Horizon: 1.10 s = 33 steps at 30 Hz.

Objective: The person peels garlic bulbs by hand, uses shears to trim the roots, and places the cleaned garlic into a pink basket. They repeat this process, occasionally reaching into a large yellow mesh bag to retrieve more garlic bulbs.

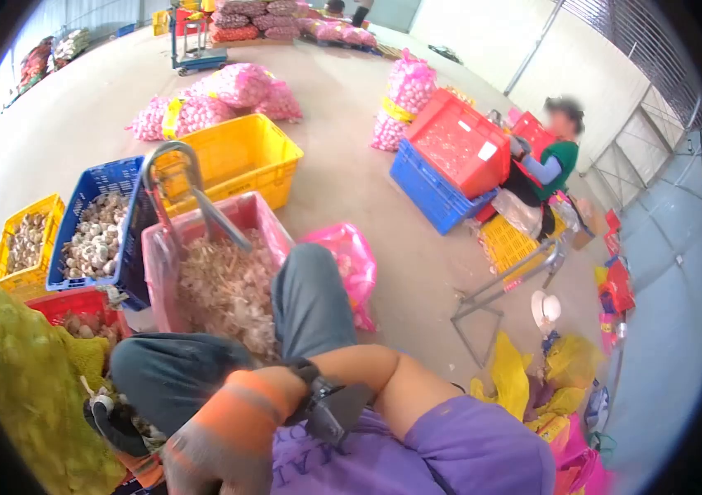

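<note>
My left hand, in a dark glove with an orange cuff, is low at the left beside the yellow-green mesh sack. Its fingers are closed around a garlic bulb with a short stem. My right hand reaches across my lap in a grey and orange glove. Its fingers point down and run out of the picture, so their grip is hidden. Between my knees stands a pink crate lined with plastic and full of garlic skins and stalks. A red crate with garlic is near my left knee.
A blue crate and a small yellow crate hold garlic bulbs. Behind the pink crate sits a large yellow crate, with a curved metal bar in front. Pink garlic sacks lie beyond. A co-worker sits at right by stacked crates.
</note>
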Each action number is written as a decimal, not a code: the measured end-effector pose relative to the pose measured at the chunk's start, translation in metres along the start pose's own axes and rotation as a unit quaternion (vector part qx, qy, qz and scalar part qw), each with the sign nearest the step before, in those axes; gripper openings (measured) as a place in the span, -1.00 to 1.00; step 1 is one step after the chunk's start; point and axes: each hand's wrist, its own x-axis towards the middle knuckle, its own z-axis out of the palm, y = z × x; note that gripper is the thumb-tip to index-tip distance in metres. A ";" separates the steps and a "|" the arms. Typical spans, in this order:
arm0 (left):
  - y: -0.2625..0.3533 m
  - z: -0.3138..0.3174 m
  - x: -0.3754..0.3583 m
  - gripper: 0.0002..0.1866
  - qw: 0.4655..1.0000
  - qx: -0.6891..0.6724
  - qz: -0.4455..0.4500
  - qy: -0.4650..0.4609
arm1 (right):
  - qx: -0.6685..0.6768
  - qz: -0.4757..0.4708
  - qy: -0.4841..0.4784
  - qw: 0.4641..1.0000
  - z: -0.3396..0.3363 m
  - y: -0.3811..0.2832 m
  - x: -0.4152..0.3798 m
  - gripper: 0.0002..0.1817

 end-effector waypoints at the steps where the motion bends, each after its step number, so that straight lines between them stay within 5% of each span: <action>1: 0.009 0.005 0.006 -0.71 0.999 -0.037 0.010 -0.003 | 0.000 0.024 0.018 1.000 -0.006 0.004 -0.001 -0.68; 5: 0.060 0.060 0.011 -0.69 0.981 -0.172 -0.010 -0.086 | -0.005 0.276 0.181 0.944 -0.052 0.003 -0.022 -0.64; 6: 0.081 0.083 0.004 -0.64 0.974 -0.186 -0.050 -0.121 | 0.086 0.210 0.252 0.941 -0.065 0.043 -0.046 -0.61; 8: 0.037 0.077 0.019 -0.56 0.943 -0.171 -0.188 -0.218 | 0.007 0.200 0.343 0.918 -0.104 0.068 -0.070 -0.49; 10: 0.055 0.129 0.026 -0.57 0.919 -0.267 -0.144 -0.251 | -0.113 0.260 0.429 0.858 -0.121 0.063 -0.073 -0.38; 13: 0.040 0.167 0.028 -0.56 0.909 -0.267 -0.135 -0.291 | 0.006 0.258 0.515 0.818 -0.137 0.061 -0.084 -0.43; 15: 0.020 0.183 0.030 -0.50 0.912 -0.259 -0.148 -0.282 | 0.035 0.239 0.522 0.818 -0.147 0.061 -0.095 -0.44; 17: -0.001 0.201 0.032 -0.47 0.918 -0.212 -0.131 -0.309 | -0.205 0.344 0.465 0.790 -0.158 0.066 -0.112 -0.54; 18: -0.011 0.211 0.032 -0.45 0.926 -0.185 -0.092 -0.317 | -0.215 0.254 0.514 0.791 -0.158 0.069 -0.110 -0.68; 25: -0.041 0.238 0.044 -0.40 0.949 -0.024 -0.010 -0.314 | -0.084 0.202 0.612 0.760 -0.184 0.098 -0.158 -0.86; 27: -0.044 0.235 0.054 -0.38 0.949 0.091 -0.078 -0.292 | -0.079 0.144 0.682 0.713 -0.191 0.089 -0.165 -0.88; 28: -0.049 0.233 0.060 -0.39 0.948 0.166 -0.021 -0.270 | -0.067 0.128 0.691 0.708 -0.194 0.082 -0.171 -0.88; 29: -0.056 0.234 0.066 -0.39 0.947 0.170 -0.019 -0.273 | -0.056 0.111 0.700 0.704 -0.199 0.077 -0.178 -0.89; 31: -0.079 0.233 0.078 -0.40 0.969 -0.032 -0.054 -0.240 | -0.059 0.167 0.649 0.740 -0.205 0.094 -0.201 -0.88; 33: -0.097 0.235 0.090 -0.40 0.942 -0.166 -0.132 -0.261 | -0.288 0.269 0.562 0.728 -0.206 0.102 -0.210 -0.85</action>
